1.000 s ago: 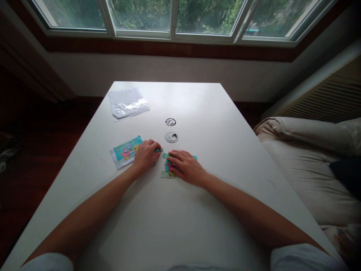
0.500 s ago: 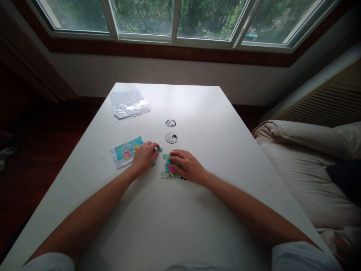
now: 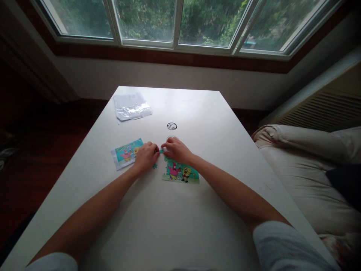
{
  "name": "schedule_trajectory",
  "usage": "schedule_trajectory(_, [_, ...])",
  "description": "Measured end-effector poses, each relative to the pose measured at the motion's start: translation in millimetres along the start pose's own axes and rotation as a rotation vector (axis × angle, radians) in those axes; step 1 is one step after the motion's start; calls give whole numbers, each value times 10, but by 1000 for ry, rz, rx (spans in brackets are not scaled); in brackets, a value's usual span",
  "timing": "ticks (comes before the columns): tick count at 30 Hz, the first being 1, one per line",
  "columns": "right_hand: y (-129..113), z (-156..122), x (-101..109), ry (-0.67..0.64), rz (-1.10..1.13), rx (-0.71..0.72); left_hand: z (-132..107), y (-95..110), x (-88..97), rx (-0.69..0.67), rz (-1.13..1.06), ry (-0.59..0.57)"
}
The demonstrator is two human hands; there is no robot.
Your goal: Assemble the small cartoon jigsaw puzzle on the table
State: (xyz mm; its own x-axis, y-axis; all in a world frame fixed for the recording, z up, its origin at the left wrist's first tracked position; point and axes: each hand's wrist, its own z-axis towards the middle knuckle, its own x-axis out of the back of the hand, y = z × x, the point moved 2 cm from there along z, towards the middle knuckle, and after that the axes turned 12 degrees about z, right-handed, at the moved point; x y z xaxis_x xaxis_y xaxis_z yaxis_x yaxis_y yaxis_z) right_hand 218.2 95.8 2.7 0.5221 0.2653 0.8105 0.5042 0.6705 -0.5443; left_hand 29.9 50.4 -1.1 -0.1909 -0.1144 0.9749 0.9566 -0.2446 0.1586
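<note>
My left hand (image 3: 146, 156) is closed, its thumb and fingers pinching a small green puzzle piece (image 3: 161, 151). The fingers of my right hand (image 3: 178, 151) are bent together at the other end of that piece, meeting it from the right. Below my right hand lies a partly joined jigsaw puzzle (image 3: 180, 174) with a pink and a yellow cartoon figure; the hand and wrist cover its upper edge. Another loose green piece (image 3: 155, 165) rests just under my left fingers. Beside my left hand is a picture packet (image 3: 124, 155) showing similar figures, its right end partly hidden.
A clear plastic bag with papers (image 3: 132, 107) lies at the far left of the white table (image 3: 180, 218). A round hole (image 3: 172, 126) is set in the tabletop, with a round cover partly behind my right hand. A beige sofa (image 3: 296, 173) stands along the right.
My right hand has left the puzzle and moved up and left to the piece in my left hand, uncovering the puzzle's picture. My left hand has barely moved. The view has shifted slightly.
</note>
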Motion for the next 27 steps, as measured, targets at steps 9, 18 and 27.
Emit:
schedule_trajectory(9, [-88,113,-70,-34,10,-104,41,-71,-49,21,-21,52])
schedule_trajectory(18, [-120,64,-93,15,-183,-183,-4,-72,-18,-8,-18,88])
schedule_trajectory(27, [-23,-4,-81,43,-201,-195,10,-40,-71,-32,-22,111])
